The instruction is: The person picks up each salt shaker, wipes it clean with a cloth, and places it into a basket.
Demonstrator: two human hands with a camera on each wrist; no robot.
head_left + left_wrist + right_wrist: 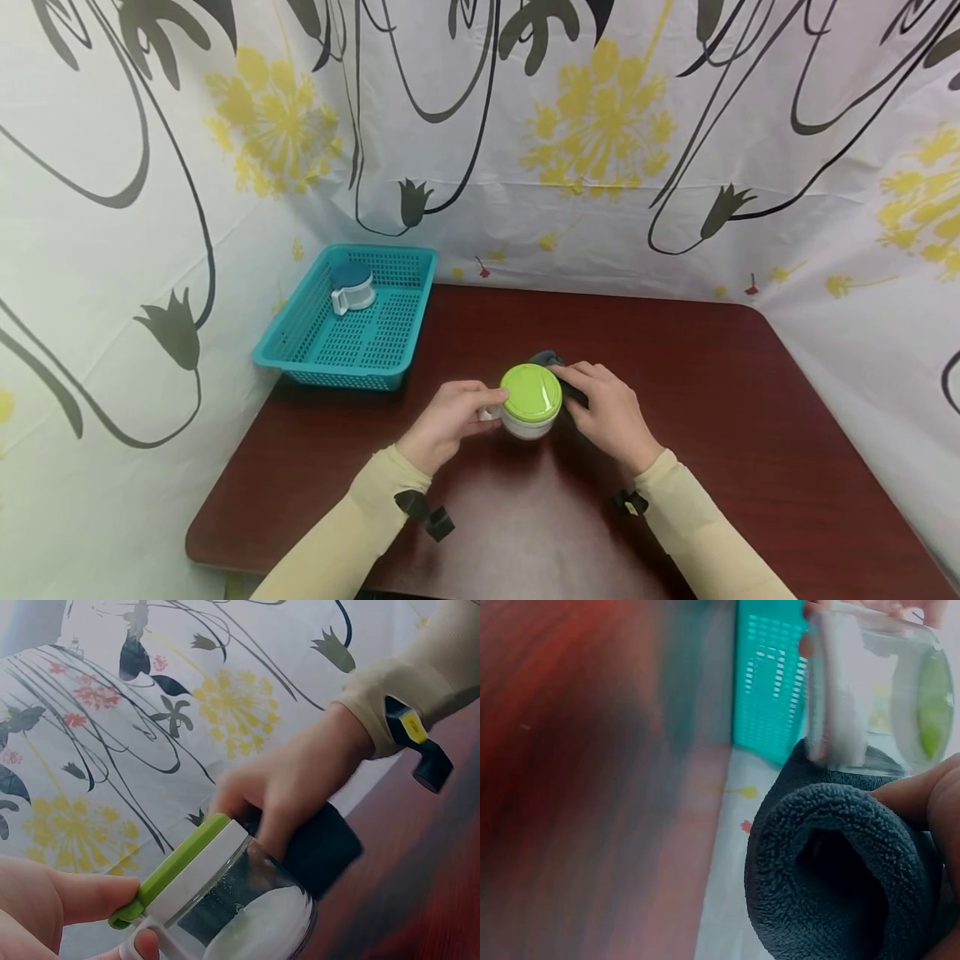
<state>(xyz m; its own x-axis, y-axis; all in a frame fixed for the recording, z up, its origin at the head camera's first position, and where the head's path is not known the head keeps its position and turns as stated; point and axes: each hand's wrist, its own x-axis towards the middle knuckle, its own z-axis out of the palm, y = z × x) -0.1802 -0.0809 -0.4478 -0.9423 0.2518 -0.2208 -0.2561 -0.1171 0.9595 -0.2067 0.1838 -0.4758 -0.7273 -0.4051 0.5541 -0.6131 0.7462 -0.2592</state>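
My left hand (pixel 450 417) holds a small clear jar (pixel 281 874) by its white handle, thumb on the edge of its green lid (pixel 531 392). The jar is raised over the table and looks tilted in the left wrist view, with a white band below the lid. My right hand (pixel 611 412) grips a dark grey cloth (pixel 810 832) at the jar's right side. In the right wrist view the fluffy cloth is folded into a loose roll with a hollow middle. Whether it touches the glass is hard to tell.
A turquoise basket (pixel 330 367) stands at the table's back left. Inside it sits another jar with a blue lid (pixel 351 275) and white handle. The dark red table (pixel 720 433) has patterned white sheets (pixel 465 150) behind it and along its sides.
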